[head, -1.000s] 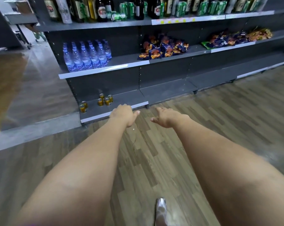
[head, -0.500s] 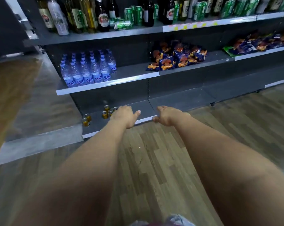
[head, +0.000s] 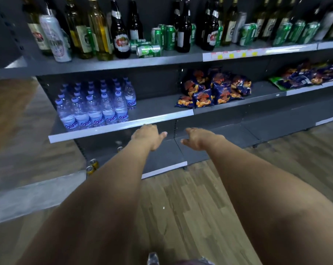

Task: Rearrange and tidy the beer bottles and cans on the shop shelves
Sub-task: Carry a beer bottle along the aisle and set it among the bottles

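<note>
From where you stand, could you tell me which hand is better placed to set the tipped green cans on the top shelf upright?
Probably the left hand: it hangs nearly straight below the tipped green cans, while the right hand sits further right. Both hold nothing.

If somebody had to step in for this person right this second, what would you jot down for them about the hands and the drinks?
Left hand: empty, fingers relaxed, held out in front of the lower shelves.
Right hand: also empty, also held out.
Top shelf: beer bottles and green cans stand mixed together; one green can lies on its side near the front edge, with at least one more lying behind it.
Bottom shelf: a few gold cans at the left end.
Done: nothing visibly sorted yet.
Left: stand up the tipped cans, group bottles and cans.
</note>
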The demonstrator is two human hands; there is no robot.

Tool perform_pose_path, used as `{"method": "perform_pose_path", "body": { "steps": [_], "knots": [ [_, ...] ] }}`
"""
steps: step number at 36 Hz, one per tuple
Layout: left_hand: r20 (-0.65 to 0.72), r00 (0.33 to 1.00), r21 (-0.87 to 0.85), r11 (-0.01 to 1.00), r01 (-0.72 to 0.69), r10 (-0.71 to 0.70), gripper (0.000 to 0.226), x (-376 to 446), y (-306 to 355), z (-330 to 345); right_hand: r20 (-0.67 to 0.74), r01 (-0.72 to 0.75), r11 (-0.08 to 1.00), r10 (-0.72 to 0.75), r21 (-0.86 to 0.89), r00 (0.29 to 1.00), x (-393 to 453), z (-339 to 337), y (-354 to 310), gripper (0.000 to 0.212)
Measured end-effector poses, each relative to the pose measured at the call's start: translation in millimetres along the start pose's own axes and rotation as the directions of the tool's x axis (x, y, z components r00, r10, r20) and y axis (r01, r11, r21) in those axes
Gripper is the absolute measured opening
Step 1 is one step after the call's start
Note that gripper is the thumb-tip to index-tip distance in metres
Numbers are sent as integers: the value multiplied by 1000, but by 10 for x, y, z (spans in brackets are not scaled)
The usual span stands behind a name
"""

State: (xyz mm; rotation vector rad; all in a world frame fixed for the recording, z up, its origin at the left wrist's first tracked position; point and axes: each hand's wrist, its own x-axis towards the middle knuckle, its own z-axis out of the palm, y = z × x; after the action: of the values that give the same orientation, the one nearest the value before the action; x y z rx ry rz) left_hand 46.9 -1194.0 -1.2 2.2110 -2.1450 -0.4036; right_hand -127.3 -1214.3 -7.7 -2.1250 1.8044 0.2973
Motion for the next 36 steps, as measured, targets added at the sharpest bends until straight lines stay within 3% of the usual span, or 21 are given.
{"method": "perform_pose_path", "body": {
  "steps": [14,26,30,36],
  "knots": [
    [-61,997,29,999,-40,42,61,1509,-453,-697,-85,-5,999,2,-33,996,1405,-861,-500,63],
    [-378,924,24,998,-57,62,44,2668,-622,-1282,-228,100,991,-118,-86,966,2587,-1685,-565,61],
    [-472,880,3,999,-53,49,38,3023,-624,-1514,-374,130,984,-167,-123,912,2918,-2026,-540,51],
    [-585,811,-9,1000,-2,-4,36,3448,-652,-1802,-621,192,960,-280,-206,732,3332,-2553,-667,37]
  ]
}}
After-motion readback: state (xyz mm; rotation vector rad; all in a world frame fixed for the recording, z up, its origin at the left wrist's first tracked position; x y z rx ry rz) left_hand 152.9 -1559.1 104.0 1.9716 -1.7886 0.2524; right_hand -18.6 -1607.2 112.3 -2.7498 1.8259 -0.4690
